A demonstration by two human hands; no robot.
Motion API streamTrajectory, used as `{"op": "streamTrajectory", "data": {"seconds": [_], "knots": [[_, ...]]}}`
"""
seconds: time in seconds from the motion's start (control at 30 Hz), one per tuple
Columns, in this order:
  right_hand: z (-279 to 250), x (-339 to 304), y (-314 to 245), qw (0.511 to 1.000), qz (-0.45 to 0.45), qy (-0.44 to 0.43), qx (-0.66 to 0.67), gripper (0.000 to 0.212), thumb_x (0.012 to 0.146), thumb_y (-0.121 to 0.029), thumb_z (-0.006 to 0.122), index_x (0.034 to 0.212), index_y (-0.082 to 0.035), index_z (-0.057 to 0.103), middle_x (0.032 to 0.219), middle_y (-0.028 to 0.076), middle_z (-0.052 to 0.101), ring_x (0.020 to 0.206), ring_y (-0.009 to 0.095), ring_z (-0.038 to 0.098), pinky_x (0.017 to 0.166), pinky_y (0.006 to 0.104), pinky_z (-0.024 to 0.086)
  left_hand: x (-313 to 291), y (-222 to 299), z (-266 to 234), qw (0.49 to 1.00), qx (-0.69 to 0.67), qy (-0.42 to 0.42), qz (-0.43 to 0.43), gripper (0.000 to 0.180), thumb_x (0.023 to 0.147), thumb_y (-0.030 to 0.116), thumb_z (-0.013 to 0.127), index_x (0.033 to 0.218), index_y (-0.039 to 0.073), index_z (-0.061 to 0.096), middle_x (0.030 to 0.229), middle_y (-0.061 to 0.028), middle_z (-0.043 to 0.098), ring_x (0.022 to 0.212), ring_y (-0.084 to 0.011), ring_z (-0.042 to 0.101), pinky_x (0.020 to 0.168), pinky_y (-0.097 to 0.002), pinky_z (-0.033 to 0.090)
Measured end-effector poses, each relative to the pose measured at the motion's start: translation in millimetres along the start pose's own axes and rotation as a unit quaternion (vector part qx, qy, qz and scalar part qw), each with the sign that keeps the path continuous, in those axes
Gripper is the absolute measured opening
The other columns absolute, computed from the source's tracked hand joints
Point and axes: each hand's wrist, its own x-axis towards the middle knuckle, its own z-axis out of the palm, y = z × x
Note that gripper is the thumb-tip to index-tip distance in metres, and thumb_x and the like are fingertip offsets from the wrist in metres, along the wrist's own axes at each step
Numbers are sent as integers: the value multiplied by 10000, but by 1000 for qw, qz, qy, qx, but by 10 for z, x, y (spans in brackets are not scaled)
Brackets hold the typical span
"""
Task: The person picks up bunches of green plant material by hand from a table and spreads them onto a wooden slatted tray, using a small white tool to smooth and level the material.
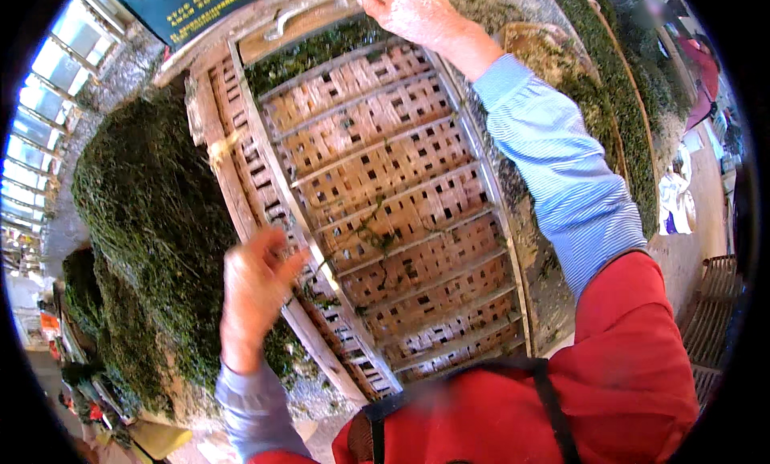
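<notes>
A long wooden frame with a loosely woven bamboo panel (401, 171) and cross slats slopes in front of me. Dark green leafy bits (377, 231) lie on the weave, with more along its far end. My left hand (255, 283) hovers beside the frame's left rail (309, 239), thumb and fingers apart, holding nothing. At the far end my right hand (409, 13) is bent over the frame's top, partly cut off by the picture's edge. Its fingers are drawn together, and what they grip cannot be made out. Left of it, a pale curved strip (309, 16) lies on the wood.
A big heap of dark green sprigs (152, 239) stands on the left. Another woven panel (257, 167) lies under the frame's left side. Further greenery (593, 87) is piled at the right. A dark green sign (188, 11) is at the far left.
</notes>
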Motion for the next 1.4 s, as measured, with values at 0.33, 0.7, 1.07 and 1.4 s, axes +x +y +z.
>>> {"op": "streamTrajectory", "data": {"seconds": [0.33, 0.7, 1.07, 1.4], "knots": [[771, 415, -65, 956, 122, -268, 11, 291, 772, -290, 586, 1008, -123, 615, 916, 115, 638, 858, 284, 603, 772, 392, 464, -541, -91, 700, 931, -343, 61, -107, 231, 737, -52, 639, 953, -7, 573, 760, -19, 596, 636, -80, 559, 565, -213, 482], [121, 228, -275, 958, 127, -221, 133, 213, 724, -271, 650, 914, -178, 675, 766, 91, 633, 765, 261, 614, 709, 400, 478, -700, -961, -858, 773, -422, 469, -68, 109, 823, 21, 564, 909, 59, 618, 864, -54, 622, 665, -127, 585, 559, -210, 478], [672, 18, -141, 957, 20, -243, 156, 536, 819, -526, 480, 1162, -119, 542, 1134, 108, 530, 1084, 280, 491, 902, 378, 420, 1392, 62, -293, 898, 190, 308, 251, 371, 790, 140, 599, 1129, 6, 527, 1256, -155, 461, 1186, -334, 405, 993, -416, 314], [775, -34, -177, 965, 49, -230, 118, 587, 802, -526, 476, 1187, -84, 509, 1169, 154, 527, 1099, 297, 481, 933, 377, 385, 2149, -182, 328, 911, 274, 215, 221, 685, 848, 476, 471, 1300, -20, 331, 1354, -207, 330, 1284, -355, 252, 1043, -399, 243]]}}
